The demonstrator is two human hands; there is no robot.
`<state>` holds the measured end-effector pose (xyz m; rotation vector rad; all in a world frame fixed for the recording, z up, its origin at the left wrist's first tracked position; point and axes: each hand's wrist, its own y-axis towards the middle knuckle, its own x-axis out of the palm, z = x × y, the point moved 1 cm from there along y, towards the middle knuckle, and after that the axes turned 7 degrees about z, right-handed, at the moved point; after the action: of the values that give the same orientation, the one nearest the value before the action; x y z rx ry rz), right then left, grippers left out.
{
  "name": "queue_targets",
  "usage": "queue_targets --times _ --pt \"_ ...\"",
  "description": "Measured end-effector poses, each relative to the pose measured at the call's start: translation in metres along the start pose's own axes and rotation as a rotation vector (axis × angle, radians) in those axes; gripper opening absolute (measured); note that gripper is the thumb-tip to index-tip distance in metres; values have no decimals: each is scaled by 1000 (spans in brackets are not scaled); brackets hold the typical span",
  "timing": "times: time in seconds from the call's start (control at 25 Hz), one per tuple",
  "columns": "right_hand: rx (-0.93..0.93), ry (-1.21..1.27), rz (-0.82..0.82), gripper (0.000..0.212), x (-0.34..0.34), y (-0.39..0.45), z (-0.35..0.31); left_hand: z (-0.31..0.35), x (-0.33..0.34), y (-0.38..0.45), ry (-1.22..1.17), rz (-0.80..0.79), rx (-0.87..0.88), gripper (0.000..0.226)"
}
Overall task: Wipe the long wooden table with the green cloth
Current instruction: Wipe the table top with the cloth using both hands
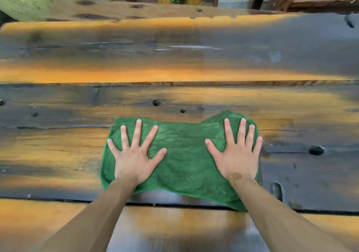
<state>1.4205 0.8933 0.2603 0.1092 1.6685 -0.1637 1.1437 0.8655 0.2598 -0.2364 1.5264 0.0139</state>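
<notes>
Two hands lie flat on the green cloth (184,154), fingers straight and spread, neither curled round it: the left hand (135,154) presses its left part and the right hand (238,154) its right part, the right little finger reaching the cloth's edge. The cloth lies spread on the long wooden bench (174,65), under both palms and bridging the gap between them, its near edge just short of a dark seam between planks beside the wrists. By my judgement the wiping is under way but far from finished: faint pale streaks show on the plank well beyond the fingertips, and wide stretches of wood left and right of the hands remain to cover; whether those have been wiped I cannot tell. The cloth looks soft, wrinkled and thin, deep green, with wavy uneven edges and a dip in its far edge between the hands.
</notes>
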Motion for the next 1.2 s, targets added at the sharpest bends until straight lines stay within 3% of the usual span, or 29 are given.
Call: queue_targets --times 0.48,0.88,1.2 --pt "-5 -5 12 89 -7 235 -42 30 -32 218 12 63 48 76" --pt "43 13 -22 95 -15 473 -70 83 -65 467 -71 75 54 77" --pt "51 18 -4 96 -15 515 -68 103 -71 516 -98 103 73 76"
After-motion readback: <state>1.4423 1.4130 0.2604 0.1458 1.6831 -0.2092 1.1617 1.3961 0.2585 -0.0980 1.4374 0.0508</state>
